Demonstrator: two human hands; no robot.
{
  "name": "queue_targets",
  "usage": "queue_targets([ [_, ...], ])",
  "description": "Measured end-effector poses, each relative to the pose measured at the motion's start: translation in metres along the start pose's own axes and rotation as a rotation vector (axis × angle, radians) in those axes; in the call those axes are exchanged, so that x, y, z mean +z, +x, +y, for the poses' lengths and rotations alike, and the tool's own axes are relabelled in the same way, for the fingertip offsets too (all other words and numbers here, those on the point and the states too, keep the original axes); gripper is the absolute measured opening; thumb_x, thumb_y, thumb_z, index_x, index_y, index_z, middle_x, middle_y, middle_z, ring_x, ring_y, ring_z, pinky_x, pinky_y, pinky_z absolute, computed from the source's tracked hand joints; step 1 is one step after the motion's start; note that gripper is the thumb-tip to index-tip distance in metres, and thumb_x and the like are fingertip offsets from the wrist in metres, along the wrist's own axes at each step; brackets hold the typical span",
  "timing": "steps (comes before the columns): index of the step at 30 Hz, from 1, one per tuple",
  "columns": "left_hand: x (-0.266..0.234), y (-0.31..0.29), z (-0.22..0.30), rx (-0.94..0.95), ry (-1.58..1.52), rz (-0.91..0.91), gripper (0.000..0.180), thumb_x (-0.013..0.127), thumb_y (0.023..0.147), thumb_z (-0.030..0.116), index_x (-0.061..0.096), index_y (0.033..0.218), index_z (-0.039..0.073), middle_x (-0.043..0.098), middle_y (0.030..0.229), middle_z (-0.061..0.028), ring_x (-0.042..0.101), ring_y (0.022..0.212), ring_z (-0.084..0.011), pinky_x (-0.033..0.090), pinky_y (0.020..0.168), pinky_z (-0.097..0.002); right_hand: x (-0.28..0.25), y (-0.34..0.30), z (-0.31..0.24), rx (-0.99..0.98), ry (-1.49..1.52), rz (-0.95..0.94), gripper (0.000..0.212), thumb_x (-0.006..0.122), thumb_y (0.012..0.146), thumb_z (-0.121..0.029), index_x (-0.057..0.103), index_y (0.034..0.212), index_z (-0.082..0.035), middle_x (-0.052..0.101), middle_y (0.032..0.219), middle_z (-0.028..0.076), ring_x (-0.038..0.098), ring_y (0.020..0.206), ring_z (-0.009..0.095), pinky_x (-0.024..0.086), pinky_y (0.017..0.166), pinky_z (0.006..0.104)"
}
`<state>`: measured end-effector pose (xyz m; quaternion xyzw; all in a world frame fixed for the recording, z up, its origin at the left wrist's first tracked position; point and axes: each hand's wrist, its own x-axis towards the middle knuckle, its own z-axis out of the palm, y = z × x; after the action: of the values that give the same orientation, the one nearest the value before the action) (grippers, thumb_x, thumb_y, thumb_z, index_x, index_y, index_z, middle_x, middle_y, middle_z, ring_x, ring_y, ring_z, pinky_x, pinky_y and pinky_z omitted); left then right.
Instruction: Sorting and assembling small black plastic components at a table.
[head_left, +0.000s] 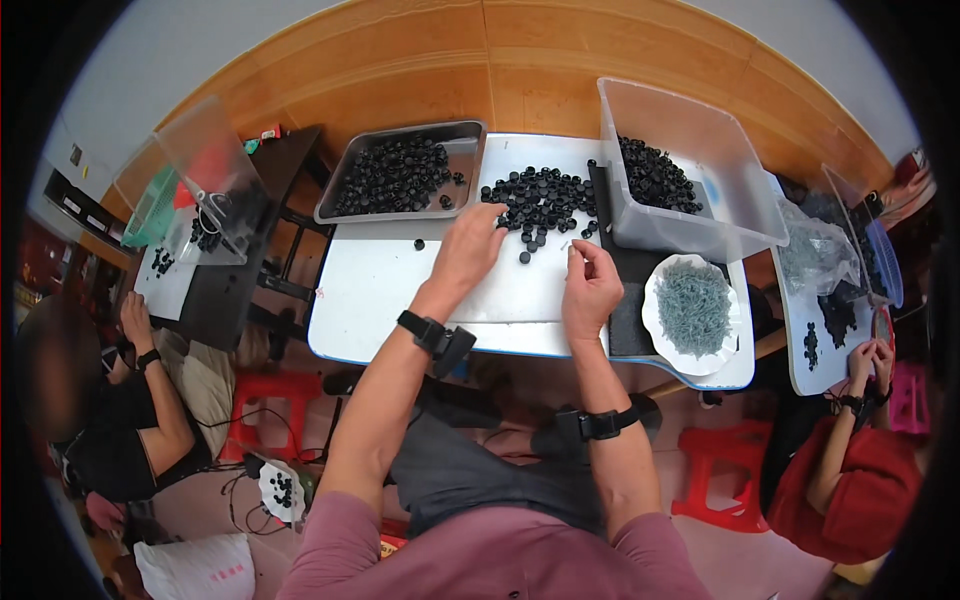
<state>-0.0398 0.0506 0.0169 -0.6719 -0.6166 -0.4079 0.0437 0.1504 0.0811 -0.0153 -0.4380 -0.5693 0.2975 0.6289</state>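
Small round black caps (545,195) lie in a loose pile on the white table. At the pile's left near edge is my left hand (468,250), its fingers bent together; what is between the fingertips, if anything, is hidden. My right hand (592,292) is closed in a pinch just to the right, with a tiny pale pin-like piece (565,246) showing at its fingertips. Beside that hand, a white scalloped bowl (651,312) holds a heap of thin grey-green pieces (692,308).
A metal tray (466,160) of black caps stands back left, a clear plastic bin (690,232) with small black parts back right. One cap (419,244) lies apart. People work at side tables left and right; red stools (725,475) stand below.
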Motion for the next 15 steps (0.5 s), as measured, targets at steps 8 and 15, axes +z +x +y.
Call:
queue_targets([
  [8, 0.019, 0.004, 0.001, -0.064, 0.101, -0.013, 0.025, 0.066, 0.091, 0.002, 0.065, 0.115, -0.001, 0.067, 0.111, -0.0205, 0.065, 0.104, -0.0400, 0.053, 0.091, -0.0475, -0.001, -0.001, -0.004, -0.007, -0.029, -0.030, 0.010, 0.073, 0.089, -0.004, 0.076, 0.098, -0.003, 0.072, 0.088, 0.008, 0.059, 0.058, 0.012, 0.048, 0.056, 0.0279],
  [15, 0.018, 0.012, 0.005, -0.169, 0.171, -0.053, 0.013, 0.066, 0.090, 0.005, 0.069, 0.102, 0.000, 0.066, 0.104, -0.0191, 0.067, 0.094, -0.0405, 0.055, 0.083, -0.0486, -0.002, 0.001, -0.006, -0.030, -0.027, -0.023, 0.010, 0.072, 0.089, -0.003, 0.076, 0.098, -0.003, 0.072, 0.087, 0.008, 0.059, 0.057, 0.014, 0.048, 0.056, 0.0288],
])
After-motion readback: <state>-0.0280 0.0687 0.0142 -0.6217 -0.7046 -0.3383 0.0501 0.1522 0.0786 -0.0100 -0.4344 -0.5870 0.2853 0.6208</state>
